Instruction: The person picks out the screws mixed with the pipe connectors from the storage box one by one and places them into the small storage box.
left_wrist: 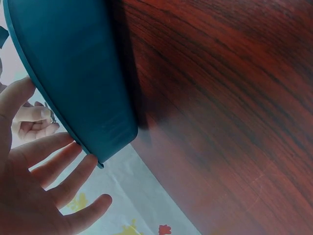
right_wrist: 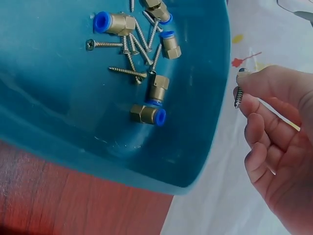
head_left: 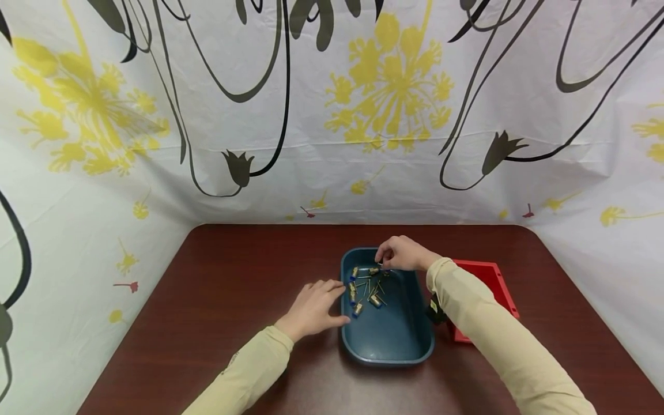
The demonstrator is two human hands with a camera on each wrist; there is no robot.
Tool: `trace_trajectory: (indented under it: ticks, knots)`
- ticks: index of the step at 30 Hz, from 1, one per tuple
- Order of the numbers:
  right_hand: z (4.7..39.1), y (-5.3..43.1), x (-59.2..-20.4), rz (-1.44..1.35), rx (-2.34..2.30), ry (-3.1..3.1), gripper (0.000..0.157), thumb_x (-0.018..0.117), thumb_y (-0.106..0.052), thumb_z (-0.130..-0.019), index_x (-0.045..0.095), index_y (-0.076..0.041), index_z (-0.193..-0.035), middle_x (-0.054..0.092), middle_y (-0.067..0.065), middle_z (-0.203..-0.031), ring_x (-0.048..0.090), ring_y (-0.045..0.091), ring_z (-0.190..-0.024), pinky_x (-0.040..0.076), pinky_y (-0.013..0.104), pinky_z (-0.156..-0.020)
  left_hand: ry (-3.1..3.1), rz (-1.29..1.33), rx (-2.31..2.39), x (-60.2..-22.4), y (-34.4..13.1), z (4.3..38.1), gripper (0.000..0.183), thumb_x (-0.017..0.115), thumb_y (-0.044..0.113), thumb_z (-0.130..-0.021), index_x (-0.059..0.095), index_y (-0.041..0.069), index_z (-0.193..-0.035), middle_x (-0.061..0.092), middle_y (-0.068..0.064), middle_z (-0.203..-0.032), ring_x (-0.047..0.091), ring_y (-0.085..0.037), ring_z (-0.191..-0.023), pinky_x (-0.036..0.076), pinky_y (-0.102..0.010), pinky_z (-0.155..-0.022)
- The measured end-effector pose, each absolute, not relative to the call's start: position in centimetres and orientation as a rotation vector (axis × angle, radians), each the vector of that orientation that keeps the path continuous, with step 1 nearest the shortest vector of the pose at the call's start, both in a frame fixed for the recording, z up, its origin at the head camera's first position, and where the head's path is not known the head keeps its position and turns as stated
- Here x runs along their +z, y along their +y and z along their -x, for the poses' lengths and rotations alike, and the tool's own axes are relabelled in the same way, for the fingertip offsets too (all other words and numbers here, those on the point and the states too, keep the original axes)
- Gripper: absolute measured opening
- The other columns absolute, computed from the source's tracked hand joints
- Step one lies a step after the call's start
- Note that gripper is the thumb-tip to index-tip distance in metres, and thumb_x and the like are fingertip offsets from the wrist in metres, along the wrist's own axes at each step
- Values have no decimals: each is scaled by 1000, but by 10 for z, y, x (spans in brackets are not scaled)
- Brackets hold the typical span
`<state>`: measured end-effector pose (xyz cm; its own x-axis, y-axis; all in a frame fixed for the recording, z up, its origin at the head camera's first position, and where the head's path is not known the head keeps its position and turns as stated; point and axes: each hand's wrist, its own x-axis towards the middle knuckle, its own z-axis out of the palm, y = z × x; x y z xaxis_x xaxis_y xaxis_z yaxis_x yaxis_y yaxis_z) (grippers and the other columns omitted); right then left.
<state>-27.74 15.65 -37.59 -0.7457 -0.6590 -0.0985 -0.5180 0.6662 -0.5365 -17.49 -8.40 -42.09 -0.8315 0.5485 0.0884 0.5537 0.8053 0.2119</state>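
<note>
Metal screw pinched by right hand; spread left hand touches tray.

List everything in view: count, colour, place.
Table: 1, red-brown, across the lower part of the head view.
Tray: 1, teal, on the table.
Fittings: at least 5, brass with blue collars, in the tray.
Loose screws: several, overlapping so uncounted, metallic, in the tray.
Held screw: 1, metallic, pinched in the right grip.
Bin: 1, red, right of the tray.
Unidentified item: 1, dark, between tray and bin.
Backdrop: at least 1, printed white, behind the table.
Left grip: 1, bare, at the tray's left rim.
Right grip: 1, bare, at the tray's far right corner.
Sleeves: 2, pale yellow, one per arm.
</note>
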Motion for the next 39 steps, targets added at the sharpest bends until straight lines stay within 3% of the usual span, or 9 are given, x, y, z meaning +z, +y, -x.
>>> trace_trajectory:
  ticks: [11, 28, 39]
  knots:
    - [277, 175, -367, 985, -682, 2655, 15, 58, -5, -80, 66, -12, -91, 59, -5, -76, 52, 10, -65, 43, 28, -61, -2957, 903, -348, -422, -84, 175, 65, 63, 50, -75, 53, 9, -124, 49, -5, -122, 46, -21, -107, 36, -41, -86]
    - [271, 217, -355, 946, -704, 2737, 10, 62, -6, -78, 67, -8, -87, 57, -6, -69, 51, 11, -62, 44, 28, -57, -2962, 903, -341, -420, -84, 174, 65, 63, 50, -75, 52, 8, -124, 48, -6, -123, 45, -22, -108, 36, -41, -87]
    - [259, 271, -336, 843, -667, 2808, 12, 63, -3, -77, 66, -11, -86, 58, -4, -70, 51, 12, -62, 43, 30, -59, -2927, 928, -309, -420, -85, 176, 66, 62, 50, -75, 52, 7, -124, 48, -6, -123, 45, -23, -108, 37, -41, -85]
